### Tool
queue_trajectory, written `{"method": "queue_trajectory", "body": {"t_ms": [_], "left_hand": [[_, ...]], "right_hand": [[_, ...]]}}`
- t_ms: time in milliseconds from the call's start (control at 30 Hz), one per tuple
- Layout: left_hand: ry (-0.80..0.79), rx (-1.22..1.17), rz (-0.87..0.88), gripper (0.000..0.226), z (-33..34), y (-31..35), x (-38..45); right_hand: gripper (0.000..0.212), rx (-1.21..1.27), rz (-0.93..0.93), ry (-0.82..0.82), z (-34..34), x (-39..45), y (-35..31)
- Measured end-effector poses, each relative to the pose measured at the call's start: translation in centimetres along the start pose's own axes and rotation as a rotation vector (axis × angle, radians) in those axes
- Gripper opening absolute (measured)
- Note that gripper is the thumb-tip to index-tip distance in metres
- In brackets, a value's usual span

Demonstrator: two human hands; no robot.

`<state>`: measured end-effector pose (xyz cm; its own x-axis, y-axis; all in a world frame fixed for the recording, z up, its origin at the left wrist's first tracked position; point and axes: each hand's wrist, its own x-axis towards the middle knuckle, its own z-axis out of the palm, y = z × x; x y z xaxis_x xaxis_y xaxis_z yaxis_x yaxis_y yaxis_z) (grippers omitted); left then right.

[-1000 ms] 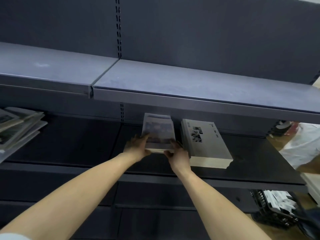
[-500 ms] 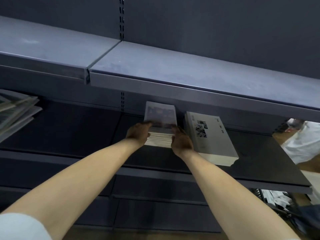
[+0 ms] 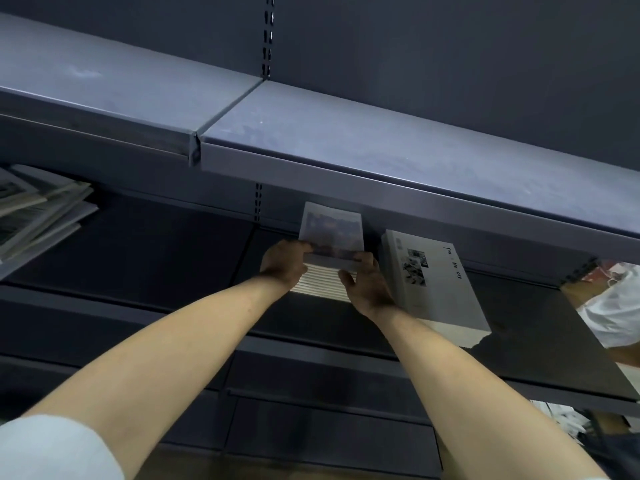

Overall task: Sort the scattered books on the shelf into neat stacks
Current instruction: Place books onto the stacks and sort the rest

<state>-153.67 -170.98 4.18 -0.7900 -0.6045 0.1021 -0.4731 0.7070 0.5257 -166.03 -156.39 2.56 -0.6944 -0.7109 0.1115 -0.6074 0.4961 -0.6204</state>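
A stack of thin books (image 3: 322,282) stands on the dark middle shelf (image 3: 156,258), its top cover (image 3: 330,230) showing a blurred photo. My left hand (image 3: 282,263) grips the stack's near left corner, thumb on the top cover. My right hand (image 3: 369,284) holds the near right corner, fingers along the side. Just right of it lies a thick grey book stack (image 3: 433,282) with a small photo and lettering on top. A loose, uneven pile of books (image 3: 34,209) sits at the far left of the same shelf.
The upper shelf (image 3: 346,140) overhangs close above the stacks. A person in white clothing (image 3: 613,306) stands beyond the shelf's right end. A black crate (image 3: 588,431) with white items sits low at the right. Dark drawer fronts (image 3: 311,427) lie below.
The small stack was lowered onto the shelf and pushed back a little next to the grey stack. Both hands stayed on its near corners.
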Motion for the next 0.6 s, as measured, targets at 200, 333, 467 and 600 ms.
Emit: {"method": "queue_trajectory", "body": {"t_ms": [200, 333, 467, 600], "left_hand": [[0.01, 0.059, 0.045, 0.045, 0.3, 0.3, -0.5], [-0.007, 0.08, 0.048, 0.042, 0.4, 0.8, -0.5], [-0.048, 0.074, 0.061, 0.044, 0.5, 1.1, -0.6], [-0.078, 0.099, 0.076, 0.049, 0.7, 1.5, -0.7]], "right_hand": [[0.041, -0.044, 0.012, 0.105, 0.8, -0.6, -0.4], [0.044, -0.07, 0.059, 0.096, 0.8, -0.4, -0.7], [0.048, -0.105, 0.069, 0.07, 1.0, -0.1, -0.7], [0.072, -0.238, 0.061, -0.024, 1.2, -0.9, -0.1]]}}
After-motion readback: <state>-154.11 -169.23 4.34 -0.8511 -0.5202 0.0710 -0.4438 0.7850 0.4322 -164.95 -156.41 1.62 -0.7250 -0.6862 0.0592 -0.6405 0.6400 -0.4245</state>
